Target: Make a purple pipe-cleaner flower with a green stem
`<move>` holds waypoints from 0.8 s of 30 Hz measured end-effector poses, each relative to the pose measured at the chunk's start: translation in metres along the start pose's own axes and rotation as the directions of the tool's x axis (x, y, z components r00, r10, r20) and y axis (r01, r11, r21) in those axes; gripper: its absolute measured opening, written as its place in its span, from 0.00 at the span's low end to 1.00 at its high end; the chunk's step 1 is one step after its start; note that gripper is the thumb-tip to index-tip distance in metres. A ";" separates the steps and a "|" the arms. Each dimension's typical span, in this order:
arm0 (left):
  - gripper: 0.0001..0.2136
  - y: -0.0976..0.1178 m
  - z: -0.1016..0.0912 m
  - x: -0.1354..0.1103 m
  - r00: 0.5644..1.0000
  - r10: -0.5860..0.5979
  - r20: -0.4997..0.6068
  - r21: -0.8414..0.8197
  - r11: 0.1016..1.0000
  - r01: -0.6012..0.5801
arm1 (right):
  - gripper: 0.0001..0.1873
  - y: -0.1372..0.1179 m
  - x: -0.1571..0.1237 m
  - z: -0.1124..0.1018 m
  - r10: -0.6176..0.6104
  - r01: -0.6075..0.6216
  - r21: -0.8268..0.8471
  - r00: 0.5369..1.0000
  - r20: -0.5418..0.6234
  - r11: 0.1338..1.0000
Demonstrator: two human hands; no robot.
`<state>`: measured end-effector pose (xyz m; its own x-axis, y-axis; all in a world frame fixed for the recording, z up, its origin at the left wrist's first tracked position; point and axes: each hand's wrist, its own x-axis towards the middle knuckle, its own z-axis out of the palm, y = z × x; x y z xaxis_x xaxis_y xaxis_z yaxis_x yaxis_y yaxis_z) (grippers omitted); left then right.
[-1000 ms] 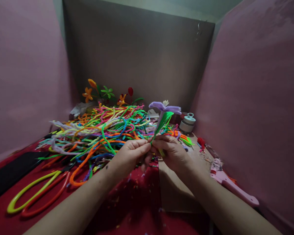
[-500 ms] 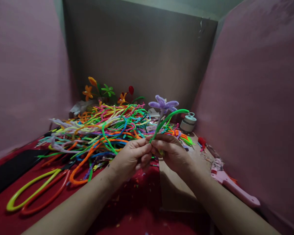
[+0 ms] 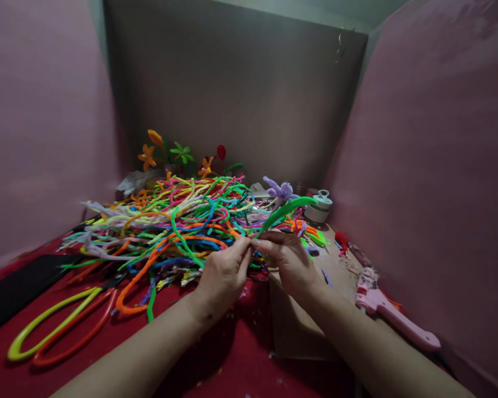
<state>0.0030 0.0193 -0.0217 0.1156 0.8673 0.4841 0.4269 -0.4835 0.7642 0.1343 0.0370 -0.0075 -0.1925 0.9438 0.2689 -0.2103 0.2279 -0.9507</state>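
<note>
Ahead of me is a purple pipe-cleaner flower [image 3: 281,189] with a long green pipe-cleaner leaf [image 3: 286,210] curving up to the right in front of it. My left hand [image 3: 228,271] pinches at the lower end of the leaf, thumb and fingers together. My right hand [image 3: 292,262] is closed beside it, its thumb and forefinger on the same spot, touching my left fingertips. The flower's lower stem is hidden behind the leaf and my right hand.
A big heap of coloured pipe cleaners [image 3: 182,213] spreads behind my left hand. Scissors [image 3: 66,326] with yellow and red handles lie at left. A pink glue gun [image 3: 394,315] rests at right near a lidded jar [image 3: 318,207]. A brown board [image 3: 299,326] lies below my right hand.
The purple flower has dropped and tipped away behind the leaf. The leaf tip is lower and shows broader. My left wrist has turned, its back more towards me.
</note>
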 end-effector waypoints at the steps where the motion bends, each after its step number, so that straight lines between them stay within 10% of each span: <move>1: 0.07 0.001 0.000 0.000 0.999 -0.030 0.019 -0.062 0.998 0.031 | 0.04 -0.002 -0.001 0.001 -0.013 0.013 -0.023 1.000 -0.001 1.000; 9: 0.06 0.015 -0.011 0.009 0.887 -0.193 0.419 -0.720 0.524 0.454 | 0.09 -0.009 -0.003 0.007 0.087 -0.098 0.230 0.995 0.056 0.968; 16: 0.05 0.009 -0.011 0.006 0.821 -0.029 0.570 -0.789 0.260 0.556 | 0.07 0.000 0.008 -0.011 0.095 -0.180 0.281 0.952 0.289 0.943; 24: 0.07 0.002 -0.012 0.002 0.744 0.149 0.652 -0.758 0.159 0.632 | 0.10 -0.008 0.007 -0.018 0.056 -0.169 0.224 0.898 0.436 0.960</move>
<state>-0.0065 0.0184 -0.0140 0.7339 0.6503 0.1961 -0.5389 0.3818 0.7509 0.1522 0.0463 -0.0007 -0.6025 0.7560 0.2557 -0.3844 0.0059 -0.9232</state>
